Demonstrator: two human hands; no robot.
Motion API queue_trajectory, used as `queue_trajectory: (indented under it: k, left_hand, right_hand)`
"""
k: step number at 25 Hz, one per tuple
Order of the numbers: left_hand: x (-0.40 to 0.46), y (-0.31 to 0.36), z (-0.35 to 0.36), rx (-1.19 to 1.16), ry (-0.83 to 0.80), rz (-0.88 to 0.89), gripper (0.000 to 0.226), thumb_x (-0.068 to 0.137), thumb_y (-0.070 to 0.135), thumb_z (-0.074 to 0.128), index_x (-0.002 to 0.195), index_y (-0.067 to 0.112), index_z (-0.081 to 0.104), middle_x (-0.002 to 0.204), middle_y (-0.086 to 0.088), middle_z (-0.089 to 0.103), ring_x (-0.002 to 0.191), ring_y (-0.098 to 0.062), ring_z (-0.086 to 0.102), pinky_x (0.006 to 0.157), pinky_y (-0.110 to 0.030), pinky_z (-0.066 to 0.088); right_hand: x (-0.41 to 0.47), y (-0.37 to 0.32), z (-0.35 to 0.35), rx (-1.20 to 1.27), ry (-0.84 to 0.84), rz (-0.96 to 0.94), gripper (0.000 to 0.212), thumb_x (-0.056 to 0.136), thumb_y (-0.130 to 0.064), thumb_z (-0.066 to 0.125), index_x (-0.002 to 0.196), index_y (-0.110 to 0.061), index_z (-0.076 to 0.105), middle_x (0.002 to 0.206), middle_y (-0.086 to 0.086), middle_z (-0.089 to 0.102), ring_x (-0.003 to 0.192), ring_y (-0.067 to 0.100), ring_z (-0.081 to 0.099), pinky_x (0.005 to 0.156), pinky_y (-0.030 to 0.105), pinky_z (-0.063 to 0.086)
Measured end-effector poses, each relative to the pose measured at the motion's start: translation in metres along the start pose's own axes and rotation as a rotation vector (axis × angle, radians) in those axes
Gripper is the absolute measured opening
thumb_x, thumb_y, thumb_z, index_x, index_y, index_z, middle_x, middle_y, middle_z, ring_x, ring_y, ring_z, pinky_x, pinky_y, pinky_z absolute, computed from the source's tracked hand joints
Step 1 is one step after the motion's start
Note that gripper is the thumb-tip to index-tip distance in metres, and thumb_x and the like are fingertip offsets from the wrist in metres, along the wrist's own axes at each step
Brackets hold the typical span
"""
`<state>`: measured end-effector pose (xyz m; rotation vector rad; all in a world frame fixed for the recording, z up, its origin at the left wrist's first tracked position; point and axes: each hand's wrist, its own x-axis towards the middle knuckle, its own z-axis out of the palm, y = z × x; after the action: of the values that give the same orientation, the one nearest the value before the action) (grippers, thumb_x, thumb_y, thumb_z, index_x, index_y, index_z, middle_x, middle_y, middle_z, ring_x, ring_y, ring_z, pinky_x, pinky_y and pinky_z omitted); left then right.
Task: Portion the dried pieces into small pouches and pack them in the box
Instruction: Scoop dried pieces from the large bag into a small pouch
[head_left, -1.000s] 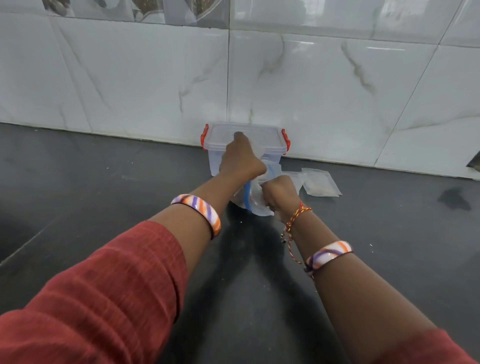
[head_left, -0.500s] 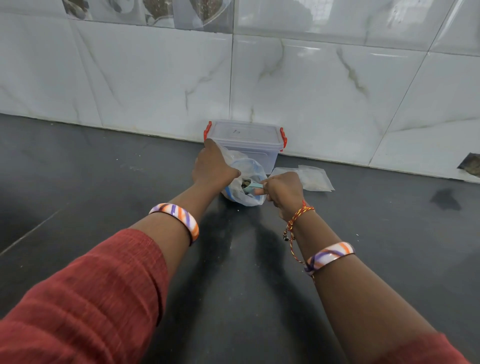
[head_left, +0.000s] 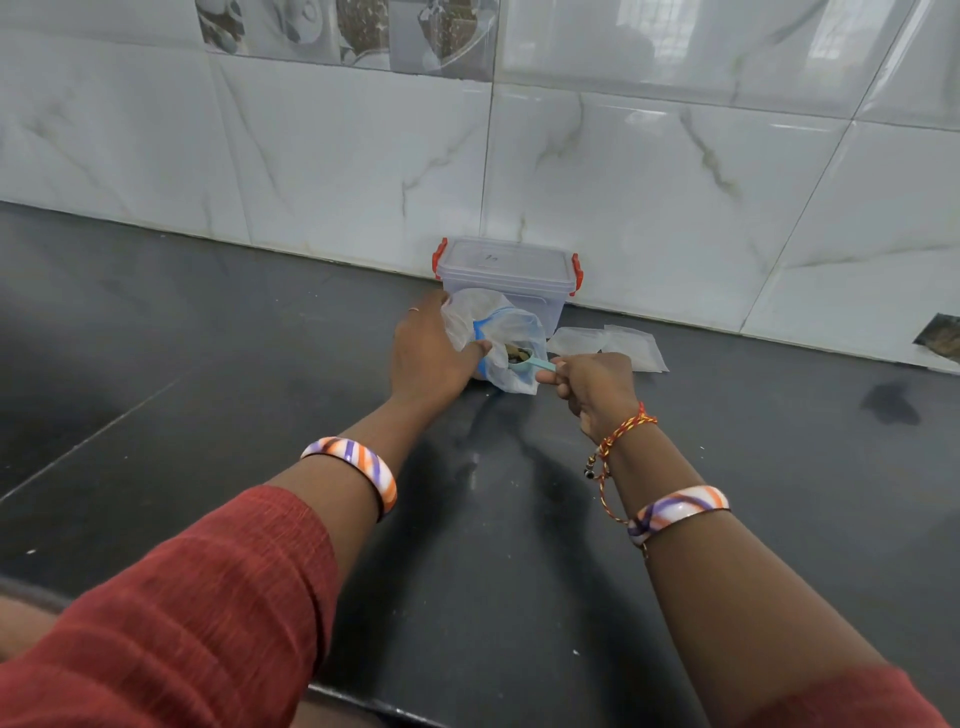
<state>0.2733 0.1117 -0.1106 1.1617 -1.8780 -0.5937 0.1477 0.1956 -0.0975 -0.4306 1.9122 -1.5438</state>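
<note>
Between both hands, on dark surface (head_left: 260, 364): clear plastic bag (head_left: 498, 338) with blue strip, mouth open, dried pieces (head_left: 517, 354) showing inside. Left hand (head_left: 431, 353) holding bag's left edge, thumb hooking the rim. Right hand (head_left: 592, 387) pinching light-blue scoop (head_left: 530, 364), bowl dipping into bag. Just beyond left hand: lidded clear box (head_left: 506, 275), red clips, sitting against tiled wall (head_left: 649, 182). Beyond right hand: small pouches (head_left: 618, 345) lying flat.

Box (head_left: 506, 283) and bag (head_left: 498, 332) block the wall side; counter (head_left: 208, 364) leftward lies open.
</note>
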Motion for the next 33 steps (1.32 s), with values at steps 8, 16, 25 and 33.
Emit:
queue_trajectory:
  k: [8, 16, 25, 33]
  left_hand:
    - [-0.034, 0.0, 0.003, -0.014, -0.16, 0.081, 0.07, 0.07, 0.029, 0.08, 0.129, 0.011, 0.046, 0.129, -0.01, 0.053, 0.118, -0.024, 0.051, 0.095, -0.03, 0.043]
    - [-0.039, 0.018, 0.006, -0.003, -0.175, 0.164, 0.076, 0.065, 0.027, 0.083, 0.127, 0.007, 0.044, 0.127, -0.014, 0.051, 0.116, -0.027, 0.05, 0.092, -0.034, 0.044]
    - [-0.029, 0.042, 0.004, -0.213, -0.204, -0.046, 0.072, 0.068, 0.021, 0.08, 0.128, 0.008, 0.042, 0.122, -0.01, 0.056, 0.112, -0.025, 0.055, 0.085, -0.029, 0.044]
    - [-0.013, 0.039, 0.005, -0.181, -0.137, -0.038, 0.065, 0.066, 0.023, 0.08, 0.122, 0.009, 0.048, 0.119, -0.008, 0.06, 0.111, -0.023, 0.057, 0.079, -0.024, 0.04]
  right_hand:
    - [-0.027, -0.004, -0.036, 0.054, -0.075, -0.016, 0.026, 0.095, -0.001, 0.039, 0.113, -0.001, 0.059, 0.07, 0.004, 0.062, 0.025, 0.002, 0.036, 0.027, 0.009, 0.021]
    - [-0.07, -0.044, -0.043, -0.187, -0.189, -0.206, 0.02, 0.091, 0.001, 0.048, 0.103, 0.004, 0.063, 0.056, 0.001, 0.067, 0.023, 0.002, 0.036, 0.027, 0.01, 0.025]
    - [-0.096, -0.032, -0.035, -1.381, 0.122, -1.192, 0.039, 0.09, -0.013, 0.046, 0.126, -0.025, 0.055, 0.116, 0.003, 0.066, 0.108, 0.028, 0.058, 0.071, 0.032, 0.041]
    - [-0.059, -0.02, -0.029, -0.5, 0.038, -0.835, 0.029, 0.089, -0.007, 0.05, 0.11, -0.012, 0.07, 0.103, 0.008, 0.074, 0.093, 0.017, 0.068, 0.079, 0.031, 0.054]
